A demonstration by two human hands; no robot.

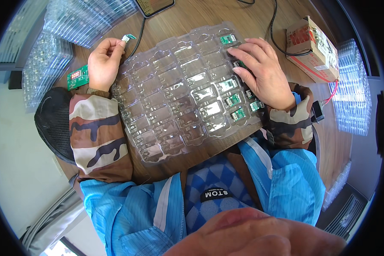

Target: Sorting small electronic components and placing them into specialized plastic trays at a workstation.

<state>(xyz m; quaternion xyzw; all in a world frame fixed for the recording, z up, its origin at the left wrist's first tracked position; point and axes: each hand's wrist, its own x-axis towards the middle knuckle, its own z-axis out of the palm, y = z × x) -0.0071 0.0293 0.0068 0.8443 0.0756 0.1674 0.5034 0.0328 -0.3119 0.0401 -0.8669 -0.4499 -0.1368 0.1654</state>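
A clear plastic blister tray point(175, 98) with several pockets lies on the wooden table in front of me. Several small green circuit boards point(233, 100) sit in pockets along its right side, and another green board point(227, 39) lies in a far pocket. My right hand point(260, 70) rests flat on the tray's right part, fingers spread over the boards. My left hand point(103, 63) is raised left of the tray, pinching a small green board with a white connector point(128, 38) between thumb and forefinger.
A larger green board with a red display point(77, 77) lies left of my left hand. Stacks of clear trays stand at the far left point(51, 51) and the right point(352, 94). A cardboard box point(313, 47) with cables sits at the back right. A dark mesh cap point(53, 121) lies by my left sleeve.
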